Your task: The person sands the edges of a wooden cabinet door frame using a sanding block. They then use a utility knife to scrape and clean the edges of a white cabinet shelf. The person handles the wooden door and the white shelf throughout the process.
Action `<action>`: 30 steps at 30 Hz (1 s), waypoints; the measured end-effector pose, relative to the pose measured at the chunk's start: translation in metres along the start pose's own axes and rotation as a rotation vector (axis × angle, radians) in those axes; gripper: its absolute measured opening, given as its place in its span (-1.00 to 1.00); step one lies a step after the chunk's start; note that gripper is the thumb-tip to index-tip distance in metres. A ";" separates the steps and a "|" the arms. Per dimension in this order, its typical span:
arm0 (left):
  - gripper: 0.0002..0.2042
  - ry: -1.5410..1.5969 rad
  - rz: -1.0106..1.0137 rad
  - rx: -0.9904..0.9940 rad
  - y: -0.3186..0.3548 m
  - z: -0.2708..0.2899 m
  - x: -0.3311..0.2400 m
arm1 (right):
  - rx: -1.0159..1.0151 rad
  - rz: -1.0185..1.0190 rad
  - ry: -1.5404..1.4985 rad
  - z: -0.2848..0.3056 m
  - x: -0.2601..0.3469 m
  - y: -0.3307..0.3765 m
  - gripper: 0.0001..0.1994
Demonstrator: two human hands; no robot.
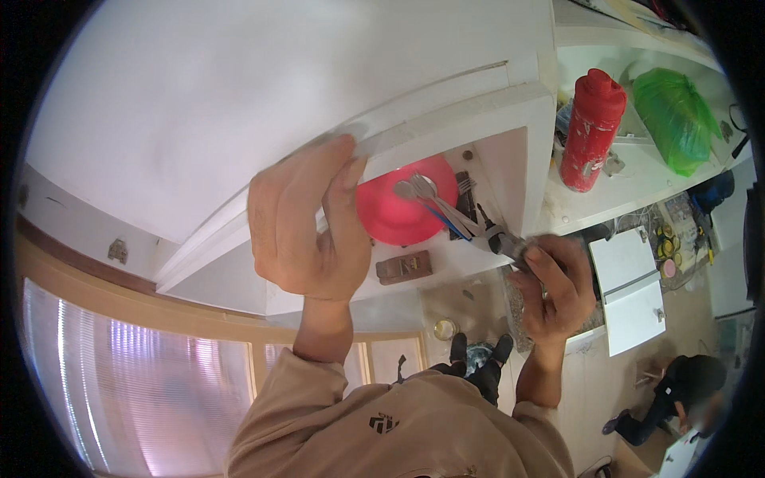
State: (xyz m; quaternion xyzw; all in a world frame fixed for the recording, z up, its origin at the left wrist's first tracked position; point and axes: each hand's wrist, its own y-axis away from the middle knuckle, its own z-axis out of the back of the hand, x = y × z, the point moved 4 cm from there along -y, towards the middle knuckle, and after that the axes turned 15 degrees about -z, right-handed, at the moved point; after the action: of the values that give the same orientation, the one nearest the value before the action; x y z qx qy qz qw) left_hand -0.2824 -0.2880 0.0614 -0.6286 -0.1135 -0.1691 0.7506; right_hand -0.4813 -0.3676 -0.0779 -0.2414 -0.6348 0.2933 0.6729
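My left hand (307,227) grips the upper edge of a white drawer front (446,119), fingers curled over it. Inside the drawer lies a pink bowl (390,215), partly hidden by my left hand. My right hand (554,287) is closed on the handles of a bundle of cutlery (446,209). Its spoon and fork heads reach over the pink bowl. A small brown block (403,267) lies in the drawer just below the bowl.
A red bottle (591,131) and a green plastic bag (676,118) stand on the white shelf at the right. A white open binder (633,291) lies below them. Another person (677,394) crouches at the lower right. Frosted window panes (119,374) fill the lower left.
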 end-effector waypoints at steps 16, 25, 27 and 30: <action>-0.67 -0.048 -0.062 0.071 0.019 0.029 0.016 | 0.087 0.376 0.171 -0.070 0.049 -0.059 -0.39; -0.69 -0.073 -0.003 -0.026 0.011 0.024 0.012 | 0.051 0.440 0.206 -0.068 0.045 -0.064 -0.41; -0.68 -0.098 -0.003 -0.031 0.007 0.021 0.011 | 0.068 0.397 0.199 -0.062 0.051 -0.068 -0.41; -0.65 -0.108 0.027 -0.005 0.004 0.018 0.005 | 0.059 0.367 0.173 -0.059 0.046 -0.067 -0.40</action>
State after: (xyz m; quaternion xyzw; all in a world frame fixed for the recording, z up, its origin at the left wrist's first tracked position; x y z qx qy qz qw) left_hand -0.2755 -0.2706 0.0631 -0.6400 -0.1452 -0.1250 0.7441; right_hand -0.4156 -0.3800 -0.0034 -0.3573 -0.5110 0.4076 0.6671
